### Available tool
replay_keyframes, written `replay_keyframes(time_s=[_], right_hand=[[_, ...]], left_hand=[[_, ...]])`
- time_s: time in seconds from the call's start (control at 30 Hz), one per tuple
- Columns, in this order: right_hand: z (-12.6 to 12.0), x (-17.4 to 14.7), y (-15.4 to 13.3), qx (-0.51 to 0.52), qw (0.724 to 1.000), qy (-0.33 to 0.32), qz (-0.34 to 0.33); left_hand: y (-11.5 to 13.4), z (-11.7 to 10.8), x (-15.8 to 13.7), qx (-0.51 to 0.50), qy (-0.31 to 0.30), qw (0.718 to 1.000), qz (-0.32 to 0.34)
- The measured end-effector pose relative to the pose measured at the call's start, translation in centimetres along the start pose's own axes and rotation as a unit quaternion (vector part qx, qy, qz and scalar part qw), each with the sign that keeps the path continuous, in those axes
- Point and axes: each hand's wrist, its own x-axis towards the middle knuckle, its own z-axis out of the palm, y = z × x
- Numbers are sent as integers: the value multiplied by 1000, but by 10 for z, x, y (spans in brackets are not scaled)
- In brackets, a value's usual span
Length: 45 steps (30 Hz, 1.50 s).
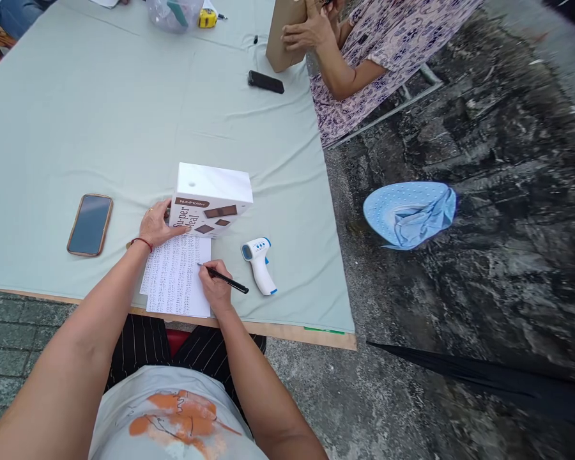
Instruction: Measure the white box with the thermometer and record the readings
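My left hand (159, 223) grips the lower left edge of a white and brown NutriMotion meal box (213, 191), its thumb lying across the front. The box stands upright at the top of several written sheets of paper (177, 281). In my right hand (216, 286) is a black pen (227, 279), its tip at the right part of the top sheet. Just right of that hand lies a white and blue infrared thermometer (259, 265). A smartphone (90, 225) rests left of my left hand.
Across the cloth-covered table (124, 115), a person's hands (311, 30) hold a brown box (283, 38). Near it lies a black oblong case (266, 82). A plastic bag (175, 14) and yellow tape measure (207, 18) sit at the far edge. A blue hat (388, 204) is off to the right.
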Motion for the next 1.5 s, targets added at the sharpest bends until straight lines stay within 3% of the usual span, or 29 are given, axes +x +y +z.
replay_keyframes(time_s=[1.27,1.5], right_hand=[[-1,-1,0,-8,1000,9,-6],[0,-2,1,6,999,40,4]], left_hand=[[3,-2,-1,-14,0,1000,-8],[4,-2,-1,-12,1,1000,-14]])
